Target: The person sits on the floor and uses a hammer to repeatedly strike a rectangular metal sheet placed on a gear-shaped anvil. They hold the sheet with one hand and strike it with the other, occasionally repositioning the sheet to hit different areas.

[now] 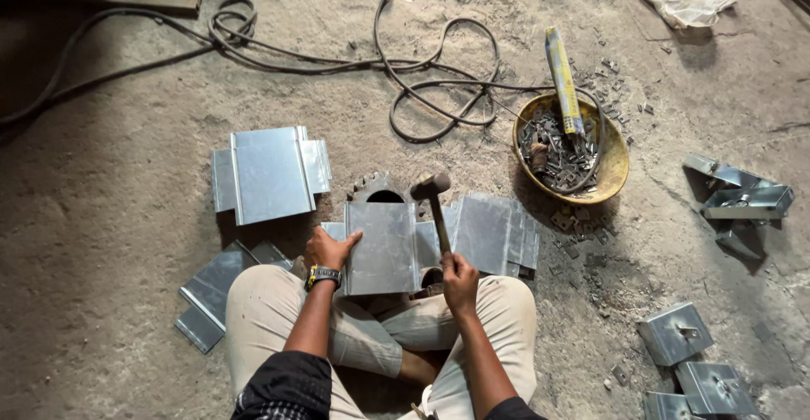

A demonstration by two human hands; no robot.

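Hammer (434,200) and sheet-metal piece (381,247) meet just ahead of our crossed legs, and the line between them is what matters here. Our right hand (458,278) is closed around the lower end of the wooden handle, which runs almost straight away from us, tilting slightly left, so the dark head hangs above the far right corner of the piece. Our left hand (329,249), with a wristwatch (323,276) on it, lies with fingers spread on the left edge of the same piece, pressing it flat; it grips nothing. The piece is a bright rectangle with its long axis pointing away from us, resting on something toothed and round (380,188) that shows past its far edge; we cannot tell exactly what that is. The left hand touches the piece, while the right reaches it only through the hammer.

On the dusty floor (110,217), a larger folded sheet (270,173) lies to the far left, more flat sheets (494,233) fan out just beside the piece on the right, and others (211,293) sit by our left knee. A yellow bowl (614,162) of small metal parts stands to the far right, with a long narrow yellow packet (564,81) leaning out of it. Black cables (422,82) loop across the far floor. Bent metal boxes (675,333) sit near the right edge.
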